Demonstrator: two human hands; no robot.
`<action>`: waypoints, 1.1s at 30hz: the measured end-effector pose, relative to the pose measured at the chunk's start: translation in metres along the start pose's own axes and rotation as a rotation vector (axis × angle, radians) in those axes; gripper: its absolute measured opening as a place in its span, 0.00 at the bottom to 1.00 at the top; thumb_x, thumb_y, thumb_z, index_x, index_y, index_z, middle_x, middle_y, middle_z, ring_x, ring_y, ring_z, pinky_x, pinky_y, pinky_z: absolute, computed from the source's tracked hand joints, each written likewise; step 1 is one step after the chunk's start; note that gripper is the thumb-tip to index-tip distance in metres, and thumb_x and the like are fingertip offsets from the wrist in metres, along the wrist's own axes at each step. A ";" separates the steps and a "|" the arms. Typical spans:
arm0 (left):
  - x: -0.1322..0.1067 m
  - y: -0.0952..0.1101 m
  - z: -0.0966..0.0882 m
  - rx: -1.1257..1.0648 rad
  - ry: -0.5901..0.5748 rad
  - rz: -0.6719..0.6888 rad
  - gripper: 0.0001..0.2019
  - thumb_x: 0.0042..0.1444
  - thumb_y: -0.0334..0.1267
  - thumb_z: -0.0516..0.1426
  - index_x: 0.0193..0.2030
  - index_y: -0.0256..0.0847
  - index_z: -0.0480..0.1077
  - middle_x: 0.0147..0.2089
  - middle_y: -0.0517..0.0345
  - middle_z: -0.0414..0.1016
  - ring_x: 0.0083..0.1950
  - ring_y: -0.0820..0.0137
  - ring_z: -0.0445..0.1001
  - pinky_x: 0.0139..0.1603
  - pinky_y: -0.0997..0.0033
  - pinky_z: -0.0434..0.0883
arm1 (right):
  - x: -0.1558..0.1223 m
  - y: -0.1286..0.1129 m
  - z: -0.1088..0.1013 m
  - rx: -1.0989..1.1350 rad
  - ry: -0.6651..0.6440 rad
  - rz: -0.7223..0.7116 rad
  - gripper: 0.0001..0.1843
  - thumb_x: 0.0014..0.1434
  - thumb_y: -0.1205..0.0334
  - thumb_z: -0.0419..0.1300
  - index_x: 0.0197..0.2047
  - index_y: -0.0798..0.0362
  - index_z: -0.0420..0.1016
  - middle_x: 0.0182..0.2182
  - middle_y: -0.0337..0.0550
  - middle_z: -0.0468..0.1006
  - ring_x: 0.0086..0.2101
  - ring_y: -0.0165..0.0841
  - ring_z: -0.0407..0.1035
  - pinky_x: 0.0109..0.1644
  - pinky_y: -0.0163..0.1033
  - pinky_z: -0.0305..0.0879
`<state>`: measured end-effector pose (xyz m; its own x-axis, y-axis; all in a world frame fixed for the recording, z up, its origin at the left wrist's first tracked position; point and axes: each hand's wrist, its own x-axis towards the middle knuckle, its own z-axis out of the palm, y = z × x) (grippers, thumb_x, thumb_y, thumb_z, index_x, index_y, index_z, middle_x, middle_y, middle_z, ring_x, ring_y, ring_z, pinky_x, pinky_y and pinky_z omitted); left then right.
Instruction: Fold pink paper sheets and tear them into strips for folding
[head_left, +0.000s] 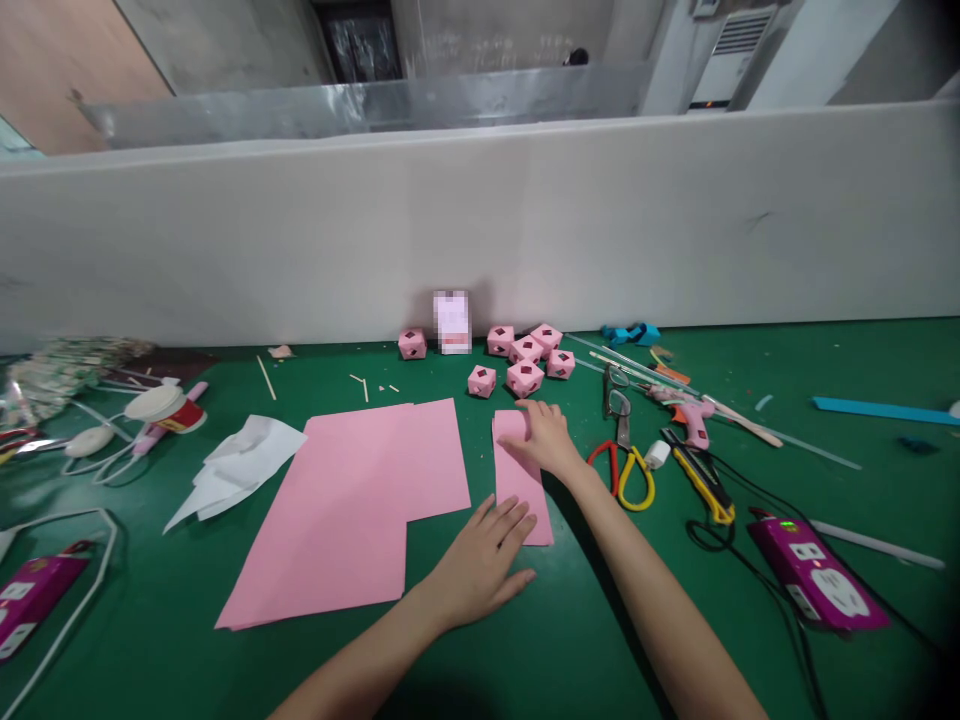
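Note:
A narrow pink paper strip lies lengthwise in front of me, its far end looking folded or curled over. My right hand rests on that far end, with thumb and fingers spread apart on the paper. Flat and with fingers stretched out, my left hand lies at the strip's near left edge, its fingertips over the paper. Left of the strip are large pink paper sheets, partly overlapping. Beyond my hands sits a group of folded pink paper cubes with dark diamond-shaped openings.
To the right lie scissors, eyeglasses, a yellow utility knife, a pink glue gun and a purple power strip with cords. On the left are crumpled white paper and a paper cup. A white partition stands behind.

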<state>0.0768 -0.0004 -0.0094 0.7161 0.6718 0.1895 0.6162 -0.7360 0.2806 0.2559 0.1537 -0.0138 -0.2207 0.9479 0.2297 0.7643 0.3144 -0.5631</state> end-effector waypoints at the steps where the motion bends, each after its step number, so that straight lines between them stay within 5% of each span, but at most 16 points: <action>1: 0.000 0.000 0.000 -0.002 -0.001 -0.001 0.27 0.68 0.47 0.50 0.69 0.35 0.55 0.69 0.43 0.63 0.72 0.54 0.59 0.70 0.44 0.59 | 0.001 0.001 0.000 0.042 -0.001 -0.004 0.33 0.53 0.51 0.68 0.58 0.56 0.68 0.52 0.56 0.73 0.52 0.50 0.64 0.57 0.55 0.58; 10: 0.000 -0.003 0.001 -0.021 -0.023 -0.002 0.27 0.69 0.47 0.49 0.69 0.34 0.55 0.70 0.42 0.62 0.72 0.54 0.58 0.70 0.43 0.58 | 0.007 0.003 -0.001 0.271 0.009 -0.009 0.35 0.51 0.60 0.68 0.61 0.53 0.62 0.56 0.54 0.70 0.55 0.43 0.67 0.59 0.49 0.63; 16: 0.000 -0.001 0.003 -0.001 -0.012 0.003 0.26 0.69 0.46 0.49 0.69 0.35 0.56 0.70 0.42 0.62 0.72 0.54 0.59 0.70 0.44 0.58 | 0.010 0.004 -0.008 0.347 0.031 0.089 0.34 0.52 0.64 0.63 0.62 0.52 0.59 0.49 0.48 0.76 0.36 0.34 0.75 0.43 0.42 0.72; 18: -0.001 -0.005 0.003 0.037 0.019 -0.005 0.26 0.68 0.45 0.50 0.69 0.34 0.56 0.70 0.41 0.61 0.72 0.53 0.57 0.70 0.45 0.59 | 0.011 0.007 -0.016 0.326 0.044 0.107 0.33 0.51 0.65 0.63 0.61 0.53 0.61 0.48 0.48 0.77 0.36 0.35 0.75 0.43 0.42 0.71; 23: -0.002 -0.032 0.001 0.198 0.207 -0.373 0.28 0.68 0.44 0.50 0.70 0.33 0.55 0.74 0.34 0.50 0.75 0.48 0.48 0.69 0.40 0.56 | 0.012 0.021 -0.039 0.207 0.130 0.151 0.35 0.49 0.70 0.60 0.61 0.55 0.63 0.50 0.52 0.75 0.48 0.44 0.71 0.57 0.50 0.64; 27: -0.004 -0.048 0.004 0.263 0.159 -0.734 0.39 0.62 0.56 0.54 0.72 0.30 0.54 0.73 0.24 0.46 0.73 0.33 0.45 0.66 0.27 0.50 | 0.010 0.029 -0.045 0.145 0.199 0.217 0.34 0.50 0.67 0.60 0.61 0.58 0.64 0.56 0.62 0.67 0.59 0.54 0.60 0.62 0.60 0.55; 33: -0.004 -0.042 0.006 0.326 0.079 -0.770 0.37 0.64 0.56 0.51 0.74 0.36 0.51 0.72 0.28 0.52 0.72 0.33 0.50 0.65 0.32 0.54 | 0.009 0.011 -0.036 0.237 0.172 0.214 0.28 0.54 0.63 0.60 0.59 0.54 0.68 0.60 0.60 0.64 0.64 0.57 0.49 0.66 0.66 0.44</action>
<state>0.0501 0.0268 -0.0275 0.0386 0.9914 0.1253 0.9961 -0.0482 0.0745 0.2843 0.1636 0.0107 0.0500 0.9773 0.2057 0.6160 0.1319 -0.7766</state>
